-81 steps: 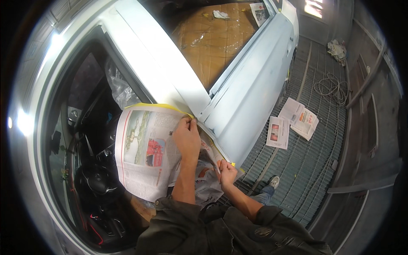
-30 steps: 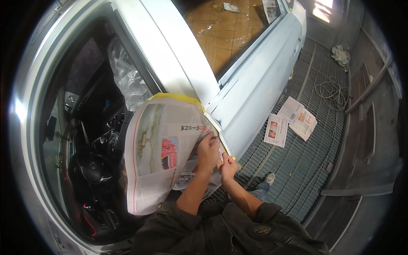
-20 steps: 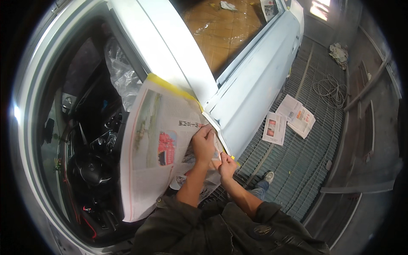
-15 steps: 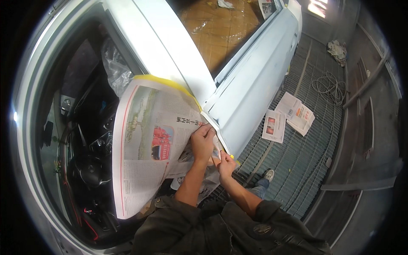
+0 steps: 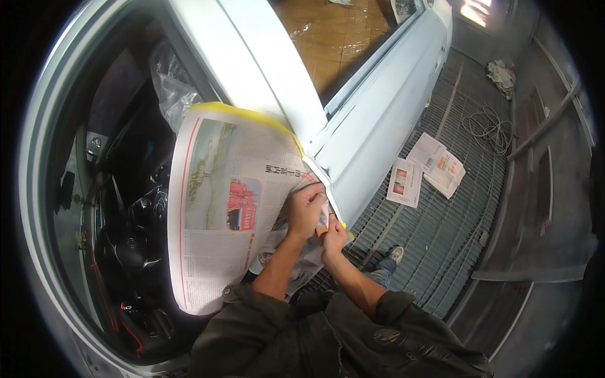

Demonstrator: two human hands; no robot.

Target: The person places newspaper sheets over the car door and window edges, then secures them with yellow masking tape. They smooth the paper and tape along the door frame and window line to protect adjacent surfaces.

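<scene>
A large newspaper sheet (image 5: pixel 214 252) hangs by the opening of a white car, edged along its top with yellow masking tape (image 5: pixel 246 114). The tape runs down to the edge of a pale grey-blue door (image 5: pixel 372 138). My left hand (image 5: pixel 305 211) is closed at the sheet's right side, pinching the newspaper close against the door edge. Just below and right of it, my right hand (image 5: pixel 334 238) is also closed, at the lower part of that edge. A bit of yellow shows at its fingertips, but what it grips is hidden. Crumpled paper shows between the hands.
On the left, the car's interior shows a steering wheel (image 5: pixel 131 246) and clear plastic sheeting (image 5: pixel 171 88). Brown covering (image 5: pixel 334 50) lies beyond the door. Loose newspapers (image 5: pixel 436 165), a coiled hose (image 5: pixel 488 129) and a crumpled bundle (image 5: pixel 501 79) lie on the grated floor (image 5: pixel 435 252).
The lower right part of the newspaper has shifted slightly. My left hand has moved a little right and down along the door edge, closer to my right hand. The view has shifted slightly.
</scene>
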